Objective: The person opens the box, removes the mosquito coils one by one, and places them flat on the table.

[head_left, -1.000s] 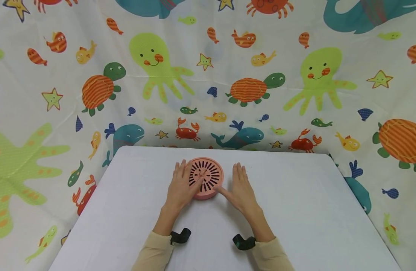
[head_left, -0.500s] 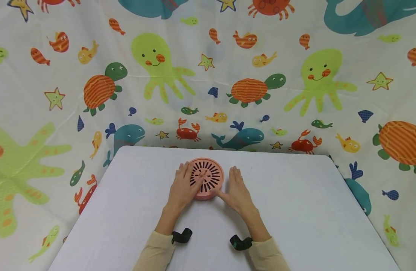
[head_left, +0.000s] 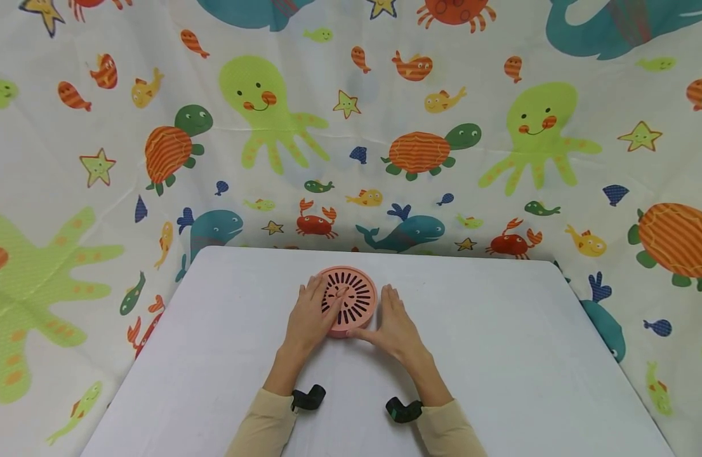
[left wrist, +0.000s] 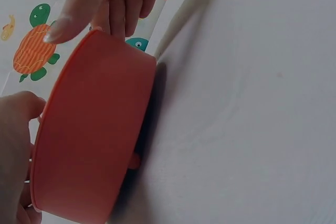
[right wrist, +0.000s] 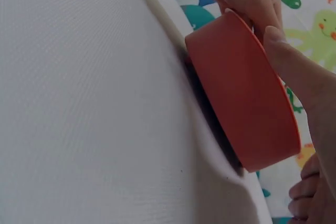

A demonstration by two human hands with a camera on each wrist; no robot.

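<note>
A round coral-pink mosquito coil holder (head_left: pixel 351 285) with a slotted lid and a small raised piece at its centre sits on the white table. My left hand (head_left: pixel 305 320) holds its left side, fingers along the rim and thumb laid across the lid. My right hand (head_left: pixel 398 330) is at the right side, its fingers straight and close to the wall, its thumb reaching to the front rim. In the left wrist view the holder's smooth wall (left wrist: pixel 94 129) shows, with a small foot (left wrist: pixel 135 161) beneath it. Part of the lid is hidden under the left hand.
The white table (head_left: pixel 499 343) extends to both sides and in front. Behind it hangs a cloth (head_left: pixel 305 139) printed with sea animals. Black wrist cameras (head_left: pixel 309 398) sit on both wrists, at the ends of beige sleeves (head_left: pixel 265 422).
My right hand has moved left, toward the holder, its thumb sliding down to the front rim. The left fingers have drawn back slightly toward me. The holder has stayed in place.
</note>
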